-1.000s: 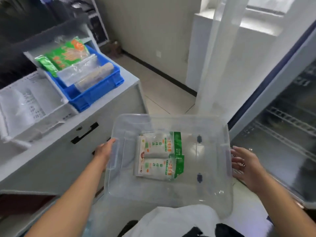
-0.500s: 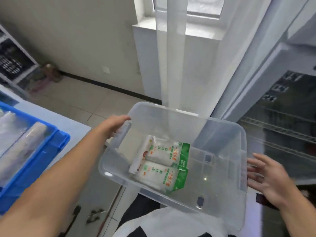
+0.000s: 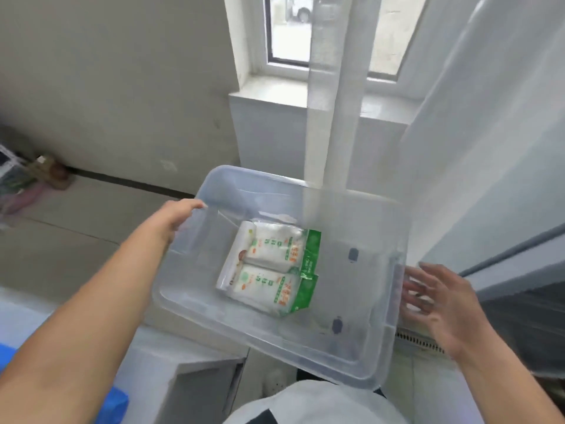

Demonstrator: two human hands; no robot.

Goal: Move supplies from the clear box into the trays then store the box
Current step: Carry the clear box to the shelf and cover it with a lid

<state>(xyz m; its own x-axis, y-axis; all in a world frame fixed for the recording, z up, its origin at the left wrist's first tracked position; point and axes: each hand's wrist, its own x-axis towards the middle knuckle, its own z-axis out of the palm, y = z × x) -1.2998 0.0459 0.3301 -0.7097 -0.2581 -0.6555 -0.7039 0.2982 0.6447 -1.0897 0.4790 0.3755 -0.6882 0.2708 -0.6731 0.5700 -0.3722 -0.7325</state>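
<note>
I carry the clear box [image 3: 305,341] in the air in front of my body, tilted with its left end higher. Two white packets with green ends [image 3: 270,269] lie side by side on its bottom. My left hand [image 3: 179,217] grips the box's left rim, with the thumb along the top edge and the fingers hidden below it. My right hand [image 3: 437,301] has straight, spread fingers pressed against the box's right wall. Of the blue tray [image 3: 117,405] only a corner shows at the bottom left.
A white cabinet [image 3: 189,381] stands at my lower left with the tray on it. A glass-door fridge [image 3: 526,325] is close on the right. A sheer curtain [image 3: 333,102] and a window ledge [image 3: 269,96] are ahead, with tiled floor [image 3: 76,228] to the left.
The view has swung right, away from the cabinet and blue tray. The box has moved with both hands towards the window and fridge and now tilts more.
</note>
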